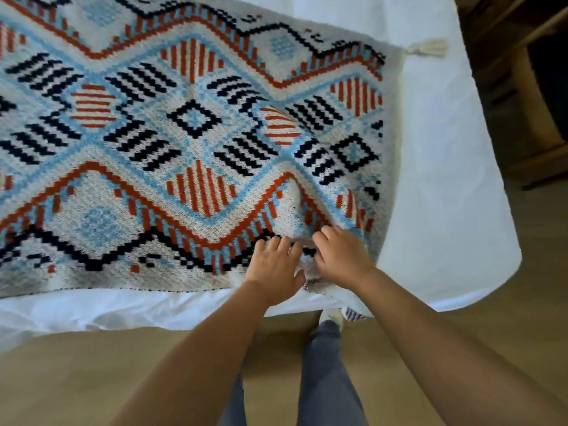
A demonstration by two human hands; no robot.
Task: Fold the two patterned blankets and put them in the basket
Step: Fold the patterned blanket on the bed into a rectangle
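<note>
A patterned blanket (190, 142) lies spread flat over a white sheet (445, 186) on a bed, filling the upper left and centre of the frame. Both hands meet at its near edge, low and right of centre. The left hand (273, 265) rests palm-down with fingers spread, seemingly pinning the weave. The right hand (341, 253) has its fingers curled into a bunched ridge of cloth rising just above it, apparently gathering the near right corner to start a fold; whether it is fully clamped on the fabric I cannot tell.

The blanket's right edge runs down from a cream tassel (428, 48) at the upper right, with a bare strip of sheet beside it. A bit of blanket hangs off the near edge beneath the right wrist. Open wood floor (92, 379) lies below. The fabric is spread out, so folding looks barely begun. No basket or second blanket is in view.
</note>
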